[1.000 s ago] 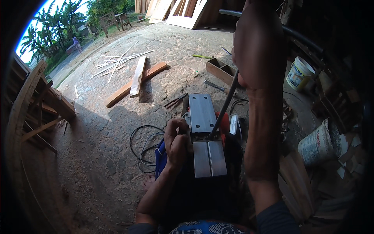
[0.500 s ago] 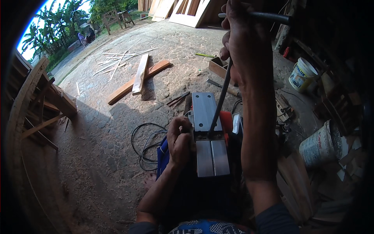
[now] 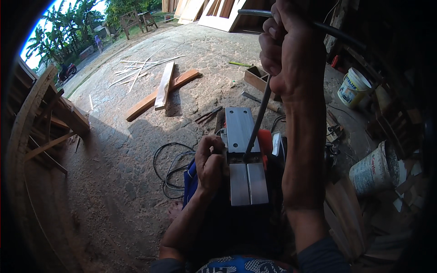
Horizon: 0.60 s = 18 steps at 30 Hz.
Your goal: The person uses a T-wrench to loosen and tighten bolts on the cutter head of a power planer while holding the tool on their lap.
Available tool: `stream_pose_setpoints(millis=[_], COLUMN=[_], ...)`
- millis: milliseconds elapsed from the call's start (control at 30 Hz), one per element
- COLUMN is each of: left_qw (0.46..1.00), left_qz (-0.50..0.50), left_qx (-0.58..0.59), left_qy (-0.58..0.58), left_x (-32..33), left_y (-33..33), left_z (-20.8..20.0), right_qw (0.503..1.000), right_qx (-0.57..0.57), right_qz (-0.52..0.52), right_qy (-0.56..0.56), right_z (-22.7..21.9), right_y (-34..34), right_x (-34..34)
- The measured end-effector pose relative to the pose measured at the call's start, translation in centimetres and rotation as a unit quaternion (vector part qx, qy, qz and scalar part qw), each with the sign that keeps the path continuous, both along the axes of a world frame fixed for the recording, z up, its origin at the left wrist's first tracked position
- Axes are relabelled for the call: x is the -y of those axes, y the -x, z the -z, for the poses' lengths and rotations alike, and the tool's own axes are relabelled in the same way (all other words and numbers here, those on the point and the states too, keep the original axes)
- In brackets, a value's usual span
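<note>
An electric hand planer lies with its metal sole facing up, in front of my body. My left hand is closed against the planer's left side, and its fingertips are partly hidden. In my right hand, raised above the planer's far right, is a T-handle wrench, gripped round its crossbar. The shaft of the wrench slants down to the dark slot between the two sole plates, where its tip meets the cutter area. The grooved plate is the nearer one to me.
Beyond the planer lie pliers, a chisel, a wooden box and two crossed wood pieces. A black cable loops at the left. Buckets and scrap wood stand at the right. A wooden frame rises at the far left.
The wrench's crossbar has turned, its right end swinging down toward me, and my right hand has shifted with it. My left hand and the planer have hardly moved.
</note>
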<state>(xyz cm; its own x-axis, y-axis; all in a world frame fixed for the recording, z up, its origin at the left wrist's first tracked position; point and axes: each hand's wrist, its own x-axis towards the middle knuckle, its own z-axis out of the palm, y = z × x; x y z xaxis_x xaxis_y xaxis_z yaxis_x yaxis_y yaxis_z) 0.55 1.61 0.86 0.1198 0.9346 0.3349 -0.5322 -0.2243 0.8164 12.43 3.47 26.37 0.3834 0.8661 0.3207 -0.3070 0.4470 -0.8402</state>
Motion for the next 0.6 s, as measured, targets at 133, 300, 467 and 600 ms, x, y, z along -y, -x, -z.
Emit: stream_pose_setpoints(millis=[133,300,467,600], left_qw=[1.0,1.0,1.0,1.0], left_qz=[0.008,-0.015,-0.002,0.005], left_qx=[0.012,0.012,0.007,-0.018], left_qy=[0.011,-0.017,-0.001,-0.017], left_x=[0.3,0.1,0.5,0.2], left_y=[0.0,-0.2,-0.2,0.2], left_z=[-0.5,-0.1,-0.8,-0.2], right_qw=[0.998,0.999,0.998,0.996], right_qx=[0.017,0.052,0.025,0.032], right_qz=[-0.041,-0.006,0.028,0.012], right_qy=[-0.05,0.0,-0.044,-0.084], right_z=[0.9,0.4,0.3,1.2], right_y=[-1.3,-1.3,-0.2,-1.0], right_x=[-0.9,-0.4,0.1,-1.1])
